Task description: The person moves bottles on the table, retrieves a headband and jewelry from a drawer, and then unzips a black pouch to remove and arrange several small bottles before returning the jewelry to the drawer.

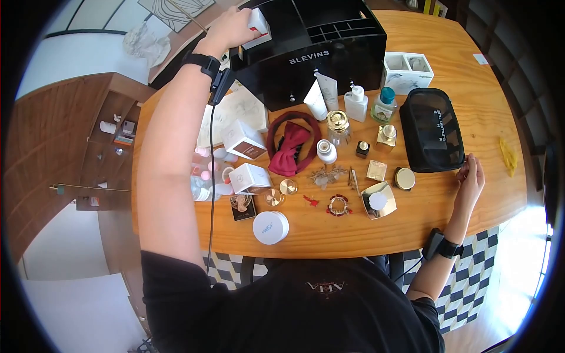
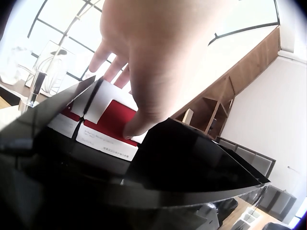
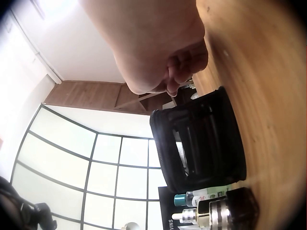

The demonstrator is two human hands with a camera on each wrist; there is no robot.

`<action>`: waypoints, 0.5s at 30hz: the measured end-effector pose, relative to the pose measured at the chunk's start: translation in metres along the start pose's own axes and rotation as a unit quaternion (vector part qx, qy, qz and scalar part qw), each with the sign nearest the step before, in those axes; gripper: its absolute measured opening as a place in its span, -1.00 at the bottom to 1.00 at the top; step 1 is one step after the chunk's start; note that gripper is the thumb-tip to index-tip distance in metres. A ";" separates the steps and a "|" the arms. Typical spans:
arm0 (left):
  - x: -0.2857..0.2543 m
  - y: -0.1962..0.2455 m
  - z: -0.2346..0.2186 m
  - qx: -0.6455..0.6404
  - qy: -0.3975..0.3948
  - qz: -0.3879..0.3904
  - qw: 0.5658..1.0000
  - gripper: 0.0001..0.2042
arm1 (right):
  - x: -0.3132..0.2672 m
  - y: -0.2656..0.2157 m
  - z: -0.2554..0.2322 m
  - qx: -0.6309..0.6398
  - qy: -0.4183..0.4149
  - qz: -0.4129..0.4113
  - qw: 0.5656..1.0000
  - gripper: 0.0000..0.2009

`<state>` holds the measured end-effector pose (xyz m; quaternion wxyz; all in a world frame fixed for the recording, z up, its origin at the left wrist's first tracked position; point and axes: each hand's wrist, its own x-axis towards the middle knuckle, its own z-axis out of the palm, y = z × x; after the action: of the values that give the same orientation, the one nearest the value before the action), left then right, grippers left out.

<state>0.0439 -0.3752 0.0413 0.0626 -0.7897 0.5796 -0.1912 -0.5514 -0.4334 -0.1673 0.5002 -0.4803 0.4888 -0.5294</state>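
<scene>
At the left end of the black BLEVINS organizer (image 1: 276,79), my left hand (image 1: 229,28) grips a white box (image 1: 259,28) with a red band. In the left wrist view the thumb lies against the red face of the box (image 2: 115,120), while the other fingers reach over its far side. The box's lower part sits inside the organizer's walls. My right hand (image 1: 471,178) rests on the table beside the near right corner of a black mesh pouch (image 1: 432,132). Its fingers (image 3: 189,62) hang loosely curled, with nothing visible in them.
Several bottles and tubes stand before the organizer, including a teal-capped bottle (image 1: 384,106). A burgundy bow headband (image 1: 287,152), white boxes (image 1: 244,140), a white round jar (image 1: 271,227) and jewellery lie nearer. A white divided holder (image 1: 406,73) stands behind the pouch.
</scene>
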 end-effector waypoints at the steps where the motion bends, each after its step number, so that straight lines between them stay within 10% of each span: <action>1: -0.001 0.001 -0.001 -0.001 0.002 0.000 1.000 -0.28 | -0.001 -0.001 0.001 -0.002 0.000 -0.001 1.000 -0.77; 15: 0.012 0.024 0.000 -0.051 -0.001 -0.060 0.997 -0.20 | -0.001 -0.002 0.001 0.001 0.005 0.003 1.000 -0.75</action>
<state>0.0251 -0.3939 0.0365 0.0113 -0.8255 0.5399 -0.1638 -0.5505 -0.4328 -0.1651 0.4997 -0.4756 0.4925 -0.5307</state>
